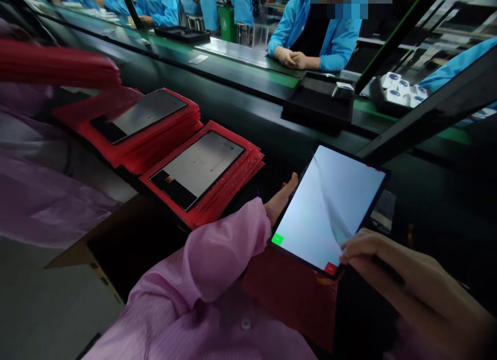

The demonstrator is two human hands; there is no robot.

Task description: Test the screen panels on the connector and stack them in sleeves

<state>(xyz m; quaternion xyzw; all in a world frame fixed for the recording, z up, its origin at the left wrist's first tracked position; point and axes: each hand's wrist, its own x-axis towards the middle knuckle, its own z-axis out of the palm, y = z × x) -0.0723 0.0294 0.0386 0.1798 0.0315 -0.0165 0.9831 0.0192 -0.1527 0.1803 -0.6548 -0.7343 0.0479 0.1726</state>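
A flat screen panel (330,207) with a glossy pale face, a green tab at its near left corner and a red tab at its near right corner, tilts in front of me. My left hand (280,198) reaches under its left edge and supports it, thumb showing; the other fingers are hidden. My right hand (392,269) is closed at the near right corner and pinches a thin clear film that curls up off the panel. A red bag (295,293) lies under the panel.
Two stacks of red bags, each topped by a dark panel (198,168) (140,114), lie to the left. Black trays (318,104) sit on the green conveyor (248,80). A person in blue (318,34) sits opposite with hands clasped. A cardboard box (116,246) stands below left.
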